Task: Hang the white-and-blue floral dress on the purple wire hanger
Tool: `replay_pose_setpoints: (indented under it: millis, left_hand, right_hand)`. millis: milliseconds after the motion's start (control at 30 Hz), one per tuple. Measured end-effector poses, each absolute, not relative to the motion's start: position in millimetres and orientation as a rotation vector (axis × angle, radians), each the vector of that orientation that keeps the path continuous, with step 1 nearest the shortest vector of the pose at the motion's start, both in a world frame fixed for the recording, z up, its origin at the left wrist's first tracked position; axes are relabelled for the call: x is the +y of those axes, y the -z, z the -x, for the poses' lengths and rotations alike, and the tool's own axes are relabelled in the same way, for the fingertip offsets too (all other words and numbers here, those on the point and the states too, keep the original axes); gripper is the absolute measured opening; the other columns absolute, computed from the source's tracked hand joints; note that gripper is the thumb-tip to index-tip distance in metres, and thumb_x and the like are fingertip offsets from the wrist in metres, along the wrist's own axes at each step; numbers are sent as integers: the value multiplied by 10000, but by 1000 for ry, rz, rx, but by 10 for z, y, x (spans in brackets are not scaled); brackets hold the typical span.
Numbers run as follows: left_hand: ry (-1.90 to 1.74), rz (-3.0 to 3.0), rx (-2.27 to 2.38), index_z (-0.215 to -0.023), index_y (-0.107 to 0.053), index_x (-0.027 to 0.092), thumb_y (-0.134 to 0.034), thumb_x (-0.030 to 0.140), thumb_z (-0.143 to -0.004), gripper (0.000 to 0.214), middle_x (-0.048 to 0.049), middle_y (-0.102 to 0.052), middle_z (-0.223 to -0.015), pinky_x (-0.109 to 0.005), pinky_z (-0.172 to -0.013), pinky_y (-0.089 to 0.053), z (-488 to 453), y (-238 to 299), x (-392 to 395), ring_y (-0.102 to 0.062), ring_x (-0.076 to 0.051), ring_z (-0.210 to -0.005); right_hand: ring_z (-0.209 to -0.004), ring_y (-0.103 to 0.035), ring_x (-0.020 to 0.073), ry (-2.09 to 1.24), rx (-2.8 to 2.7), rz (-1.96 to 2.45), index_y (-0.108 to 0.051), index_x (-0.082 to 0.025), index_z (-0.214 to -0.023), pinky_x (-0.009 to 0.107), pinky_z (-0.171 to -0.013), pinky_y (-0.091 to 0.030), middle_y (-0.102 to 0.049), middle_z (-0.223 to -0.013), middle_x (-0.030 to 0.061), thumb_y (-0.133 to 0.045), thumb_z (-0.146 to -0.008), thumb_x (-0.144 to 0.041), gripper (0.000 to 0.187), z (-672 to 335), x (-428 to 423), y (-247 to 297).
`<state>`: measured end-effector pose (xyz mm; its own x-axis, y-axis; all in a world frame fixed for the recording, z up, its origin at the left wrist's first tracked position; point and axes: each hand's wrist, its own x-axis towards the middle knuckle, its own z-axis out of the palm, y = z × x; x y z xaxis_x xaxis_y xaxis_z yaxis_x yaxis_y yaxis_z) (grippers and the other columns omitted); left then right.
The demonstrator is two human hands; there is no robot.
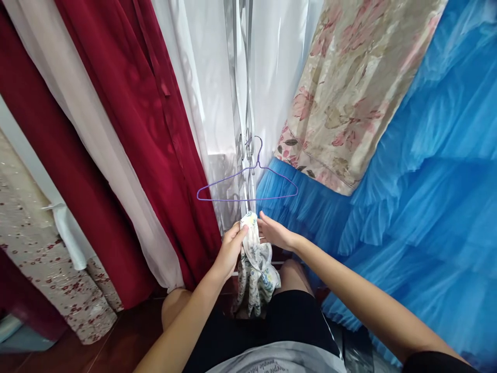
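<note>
A white garment with a blue, green and yellow floral print (254, 269) hangs bunched between my knees. My left hand (232, 247) is closed on its upper left edge, thumb pressed on the cloth. My right hand (276, 232) is beside the garment's upper right side, its fingers stretched out and the thumb raised. Whether its fingertips touch the cloth I cannot tell. Just above both hands, a bare purple hanger (248, 199) hangs by a hook among grey straps.
Dark red curtain-like fabric (128, 129) and sheer pale cloth (89, 103) hang at left. At right are a pink-flowered beige panel (341, 93) and layered blue tulle (435, 207). Grey-white straps (238, 67) run down the middle. Reddish tiled floor (112, 344) shows at lower left.
</note>
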<state>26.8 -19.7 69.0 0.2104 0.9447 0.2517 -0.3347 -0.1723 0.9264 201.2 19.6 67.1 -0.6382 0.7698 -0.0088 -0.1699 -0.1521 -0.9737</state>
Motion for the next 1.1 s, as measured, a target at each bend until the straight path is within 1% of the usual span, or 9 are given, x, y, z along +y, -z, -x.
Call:
replay_pose_setpoints:
  millis: [200, 300, 400, 467, 533, 633, 700, 833, 1100]
  left_hand:
    - [-1144, -1949, 830, -1034, -745, 207, -523, 400, -981, 299, -117, -551, -1272, -401, -1085, -390, -260, -710, -305, -524, -278, -1214]
    - [-1002, -2179, 777, -993, -736, 217, -452, 374, -1014, 325, -111, -575, -1198, -428, -1108, -352, -229, -744, -375, -501, -280, -1208]
    - [-1001, -2008, 658, -1008, -697, 207, -421, 368, -1028, 320, -108, -603, -1176, -420, -1104, -363, -196, -682, -324, -533, -271, -1204]
    - [-1055, -1795, 610, -1107, -629, 232, -542, 389, -982, 218, -96, -578, -1250, -409, -1090, -387, -170, -607, -267, -526, -269, -1247]
    - [-1013, -1663, 572, -1275, -513, 287, -654, 413, -917, 405, -87, -524, -1353, -405, -1070, -404, -138, -534, -239, -496, -271, -1297]
    - [-666, -1696, 543, -1311, -525, 257, -567, 514, -953, 443, -85, -592, -1276, -382, -994, -431, -77, -432, -272, -549, -261, -1191]
    - [-431, -1823, 629, -1049, -662, 166, -499, 589, -959, 462, -54, -658, -963, -319, -819, -452, -17, -358, -304, -590, -212, -902]
    - [-311, -2178, 912, -664, -614, 140, -567, 646, -886, 554, 34, -447, -582, -264, -574, -291, 229, -288, -217, -362, -110, -573]
    - [-520, -2738, 1309, -648, -715, 202, -453, 529, -975, 532, -66, -623, -840, -410, -905, -323, 1044, -830, 447, -482, -221, -852]
  right_hand:
    - [-755, -698, 226, -2160, -1202, 810, -670, -151, -1030, 345, -748, -539, -739, -861, 86, -375, -926, -762, 687, -2017, 115, -676]
    - [-661, -698, 214, -2262, -1048, 886, -669, -140, -927, 339, -711, -566, -729, -733, 71, -528, -951, -556, 440, -2075, 40, -656]
    - [-636, -702, 175, -2239, -990, 815, -673, -132, -882, 269, -678, -566, -728, -705, 44, -664, -824, -209, 97, -2136, -72, -677]
    - [-664, -716, 160, -2197, -1054, 774, -689, -121, -935, 238, -674, -562, -752, -763, 40, -685, -681, -48, 264, -2173, -163, -719]
    - [-702, -729, 164, -2157, -1129, 773, -699, -120, -993, 235, -678, -565, -776, -834, 50, -664, -570, 31, 450, -2216, -251, -788]
    - [-710, -729, 175, -2065, -1169, 802, -710, -123, -948, 247, -651, -570, -790, -868, 61, -598, -499, 22, 485, -2333, -342, -957]
    - [-664, -708, 164, -1966, -1226, 824, -710, -127, -892, 234, -594, -547, -788, -836, 57, -560, -488, -8, 447, -2454, -365, -1111]
    - [-605, -627, 119, -1699, -1400, 964, -703, -142, -833, 190, -529, -447, -752, -775, 37, -540, -525, -68, 356, -2723, -367, -1410]
    - [-604, -495, 129, -1287, -2078, 1297, -680, -155, -854, 242, -536, -350, -613, -714, -6, -641, -732, -230, 148, -2832, -358, -1593]
